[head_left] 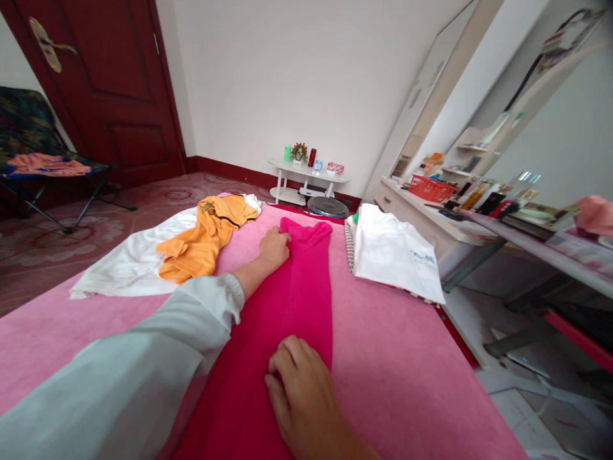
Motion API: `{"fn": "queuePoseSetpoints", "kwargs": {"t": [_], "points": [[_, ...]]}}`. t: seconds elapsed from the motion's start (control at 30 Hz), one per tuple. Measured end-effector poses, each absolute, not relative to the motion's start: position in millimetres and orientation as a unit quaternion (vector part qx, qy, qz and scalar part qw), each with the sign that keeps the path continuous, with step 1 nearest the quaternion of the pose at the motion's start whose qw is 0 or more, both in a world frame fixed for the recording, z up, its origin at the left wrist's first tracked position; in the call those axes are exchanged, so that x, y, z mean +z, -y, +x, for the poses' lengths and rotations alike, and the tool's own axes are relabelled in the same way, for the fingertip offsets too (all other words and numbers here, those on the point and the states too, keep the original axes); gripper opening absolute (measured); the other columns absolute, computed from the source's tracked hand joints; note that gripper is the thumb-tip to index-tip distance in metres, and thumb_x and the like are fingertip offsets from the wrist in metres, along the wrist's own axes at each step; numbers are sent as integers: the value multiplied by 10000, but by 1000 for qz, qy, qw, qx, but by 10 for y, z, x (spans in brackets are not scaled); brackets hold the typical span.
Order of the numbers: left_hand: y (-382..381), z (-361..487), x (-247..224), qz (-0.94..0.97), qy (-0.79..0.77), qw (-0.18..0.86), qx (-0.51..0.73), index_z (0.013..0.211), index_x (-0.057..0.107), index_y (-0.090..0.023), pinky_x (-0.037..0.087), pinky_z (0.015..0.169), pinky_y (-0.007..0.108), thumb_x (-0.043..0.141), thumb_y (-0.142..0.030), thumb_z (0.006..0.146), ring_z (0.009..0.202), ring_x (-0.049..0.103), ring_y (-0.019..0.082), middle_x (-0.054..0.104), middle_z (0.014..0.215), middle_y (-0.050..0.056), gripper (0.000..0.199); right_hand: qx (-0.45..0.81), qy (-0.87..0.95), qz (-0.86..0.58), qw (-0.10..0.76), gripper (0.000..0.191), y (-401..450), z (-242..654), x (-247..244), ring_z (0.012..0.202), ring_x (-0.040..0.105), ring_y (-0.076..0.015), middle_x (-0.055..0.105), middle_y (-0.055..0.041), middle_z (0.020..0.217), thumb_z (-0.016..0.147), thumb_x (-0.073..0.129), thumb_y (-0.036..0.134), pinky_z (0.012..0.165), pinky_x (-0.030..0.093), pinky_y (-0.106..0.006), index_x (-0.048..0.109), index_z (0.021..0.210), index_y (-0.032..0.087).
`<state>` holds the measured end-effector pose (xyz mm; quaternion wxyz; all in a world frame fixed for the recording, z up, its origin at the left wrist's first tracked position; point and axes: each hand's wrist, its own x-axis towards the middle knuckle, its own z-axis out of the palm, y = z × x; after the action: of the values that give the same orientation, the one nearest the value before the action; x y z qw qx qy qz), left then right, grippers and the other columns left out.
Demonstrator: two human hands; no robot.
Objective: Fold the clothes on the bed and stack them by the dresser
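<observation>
A long magenta garment (309, 287) lies lengthwise on the pink bedspread (383, 358), folded into a narrow strip with its far end slightly rumpled. My left hand (274, 248) reaches to the left edge of that far end, its fingers closed on the fabric. Closer to me, my right hand (304, 390) rests on the garment with curled fingers, closed at the cloth; its fingertips are partly hidden. To the left lie a loose orange shirt (211, 233) and a white garment (138, 259). On the right is a stack topped by a folded white T-shirt (395, 252).
Beyond the bed stands a small white table (309, 171) with a plant and small items. A dresser (426, 211) holding a red basket (431, 188) and bottles runs along the right. A folding chair (48, 166) with cloth on it stands left, by the red door (105, 83).
</observation>
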<state>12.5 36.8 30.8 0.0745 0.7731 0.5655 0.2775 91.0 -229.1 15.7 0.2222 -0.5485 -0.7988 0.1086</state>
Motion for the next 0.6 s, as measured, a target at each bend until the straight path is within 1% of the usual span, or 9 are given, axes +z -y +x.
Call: {"fn": "queuePoseSetpoints", "kwargs": {"t": [0.07,0.1,0.2,0.27,0.37,0.5,0.6], "points": [[-210,177,341,805,-516,15,294,1186,595,-187,379,995,376,509,-236,834,1214,457,268,474,1348,126,366,112,798,-550,222,54,2297,909,167,830,467,-178,542,-23,921,867,505,159,724,367,-307,484,849,205],[-127,193,334,836,-469,4,286,1270,531,-199,333,1042,379,479,-298,869,1270,403,259,421,1406,112,417,113,797,-550,223,51,2299,909,171,835,466,-178,541,-23,924,871,501,161,729,368,-306,487,852,205],[93,191,215,931,-321,47,170,1422,340,-249,192,1122,429,360,-494,918,1378,249,244,295,1507,67,560,117,793,-552,229,48,2301,913,173,844,464,-174,540,-19,924,874,501,166,742,366,-303,491,848,205],[187,161,107,951,-286,74,94,1457,256,-276,128,1126,488,271,-559,925,1412,157,255,207,1543,54,603,123,791,-552,234,47,2295,922,176,845,466,-170,540,-15,914,867,513,166,744,364,-298,498,844,205],[277,110,14,944,-312,80,68,1467,219,-291,91,1124,509,196,-568,936,1428,72,261,108,1562,52,600,141,786,-550,247,50,2280,944,194,842,475,-163,541,-11,903,844,544,158,741,365,-287,518,842,201],[472,6,27,944,-312,85,69,1461,235,-306,85,1124,508,229,-593,923,1428,39,281,44,1565,66,609,176,780,-532,278,77,2265,979,224,827,493,-148,547,-5,875,815,558,117,735,372,-266,547,821,194],[710,-157,54,949,-289,97,76,1456,239,-329,77,1127,510,259,-592,921,1427,23,285,17,1565,58,597,203,774,-512,313,105,2264,1008,226,801,509,-134,554,0,842,818,534,96,725,386,-252,566,791,192]]}}
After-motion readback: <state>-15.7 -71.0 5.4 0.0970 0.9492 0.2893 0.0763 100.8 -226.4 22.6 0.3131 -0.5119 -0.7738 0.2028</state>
